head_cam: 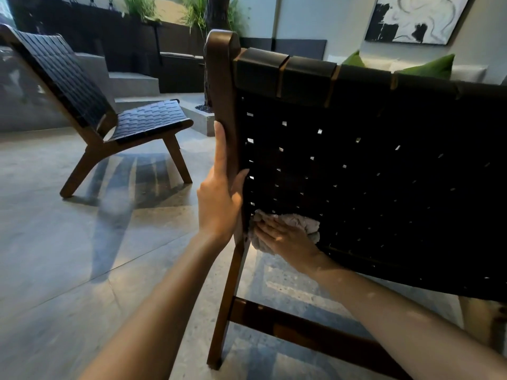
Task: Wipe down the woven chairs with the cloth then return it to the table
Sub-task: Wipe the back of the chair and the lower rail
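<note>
I am behind a black woven chair [370,165] with a dark wooden frame. My left hand [219,198] grips the left upright of its frame, index finger stretched up along the wood. My right hand [285,237] presses a crumpled grey cloth [307,224] flat against the lower left of the woven back. A second woven chair [90,86] of the same kind stands at the left, seen from the side. No table shows in this view.
The floor [68,256] is grey stone tile. Behind the near chair is a pale sofa with green cushions [428,65]. A low concrete step [131,83] and planters with grasses [194,12] line the back wall. A black-and-white painting [414,17] hangs at upper right.
</note>
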Tool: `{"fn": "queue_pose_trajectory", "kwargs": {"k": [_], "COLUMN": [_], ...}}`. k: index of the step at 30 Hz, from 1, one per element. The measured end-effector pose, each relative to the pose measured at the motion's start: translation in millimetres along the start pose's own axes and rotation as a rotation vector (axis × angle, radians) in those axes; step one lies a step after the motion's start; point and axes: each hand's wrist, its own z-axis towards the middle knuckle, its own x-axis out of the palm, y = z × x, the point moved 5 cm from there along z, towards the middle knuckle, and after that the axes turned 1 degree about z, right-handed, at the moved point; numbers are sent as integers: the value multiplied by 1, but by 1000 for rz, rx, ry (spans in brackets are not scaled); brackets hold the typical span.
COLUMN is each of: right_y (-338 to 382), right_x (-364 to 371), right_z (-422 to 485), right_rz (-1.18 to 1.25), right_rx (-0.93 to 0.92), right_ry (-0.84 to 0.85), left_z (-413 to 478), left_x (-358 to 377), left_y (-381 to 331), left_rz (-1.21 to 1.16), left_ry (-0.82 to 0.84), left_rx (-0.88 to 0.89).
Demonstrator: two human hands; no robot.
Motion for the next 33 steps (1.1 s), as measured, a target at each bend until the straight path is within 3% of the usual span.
{"fn": "queue_pose_trajectory", "kwargs": {"k": [2, 8, 12, 20, 27, 31, 33], "right_y": [-4, -53, -76, -61, -57, -43, -34], "right_x": [-12, -129, -177, -153, -114, -83, -63], "right_z": [-12, -6, 23, 76, 73, 63, 60], "right_rz": [-39, 172, 234, 419, 308, 121, 156], "right_rx": [-48, 197, 343, 609, 587, 524, 497], "right_ry": [-47, -548, -728, -587, -653, -580, -522], "left_z": [-1, 2, 1, 5, -4, -19, -27], "left_x": [-2, -11, -19, -36, -30, -18, -13], "left_y": [1, 4, 1, 6, 6, 17, 24], "left_rz": [-21, -148, -92, -42, -61, -98, -101], "left_ry": [43, 222, 223, 322, 332, 336, 352], "left_rx": [4, -1, 20, -3, -46, -100, -133]}}
